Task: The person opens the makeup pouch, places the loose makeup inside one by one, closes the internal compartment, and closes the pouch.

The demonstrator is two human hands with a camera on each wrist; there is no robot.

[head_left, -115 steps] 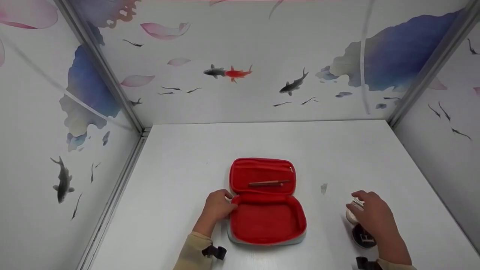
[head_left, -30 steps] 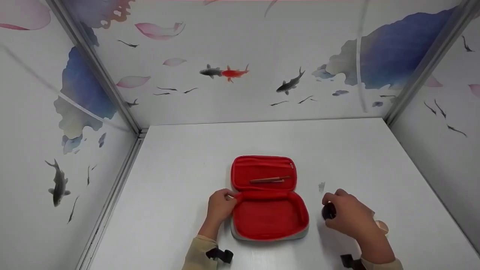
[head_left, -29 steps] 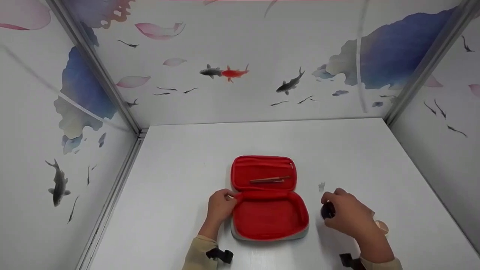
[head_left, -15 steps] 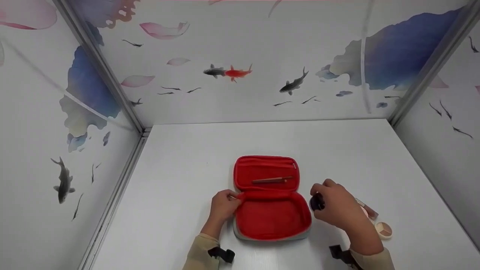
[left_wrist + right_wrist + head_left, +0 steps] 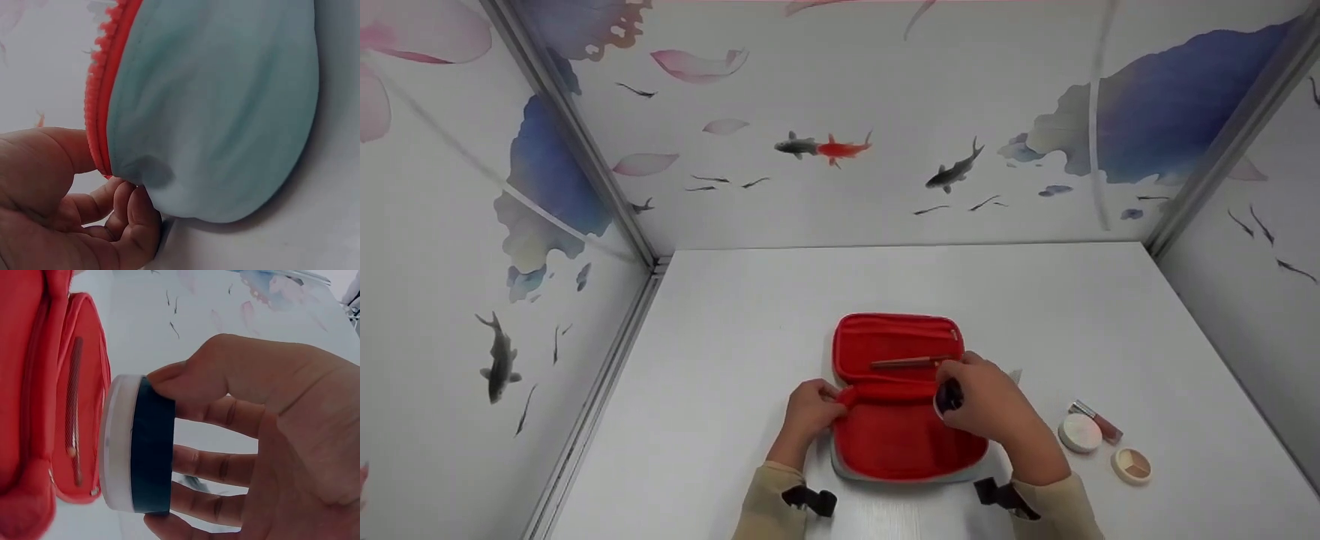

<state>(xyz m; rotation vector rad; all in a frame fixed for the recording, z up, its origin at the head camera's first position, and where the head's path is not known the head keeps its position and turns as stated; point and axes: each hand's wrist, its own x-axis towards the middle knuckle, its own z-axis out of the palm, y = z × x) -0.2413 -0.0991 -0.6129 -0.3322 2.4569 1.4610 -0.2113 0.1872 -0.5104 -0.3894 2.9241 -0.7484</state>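
"Which step seems to be in hand?"

"Placing, it would appear: the jar [image 5: 152, 444] is gripped on edge by the right hand [image 5: 986, 397], and the case [image 5: 885, 442] is pinched at its left edge by the left hand [image 5: 810, 409]."

"And what is called for next?"

"Probably lowering and release; the jar is held between thumb and fingers, seemingly above the case's right side."

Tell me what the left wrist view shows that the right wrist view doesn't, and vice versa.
Left wrist only: the left hand holding the edge of the case, and its pale-blue outside.

Right wrist only: the right hand gripping a round jar, plus slim brushes in the red interior.

Both: red parts of the case.
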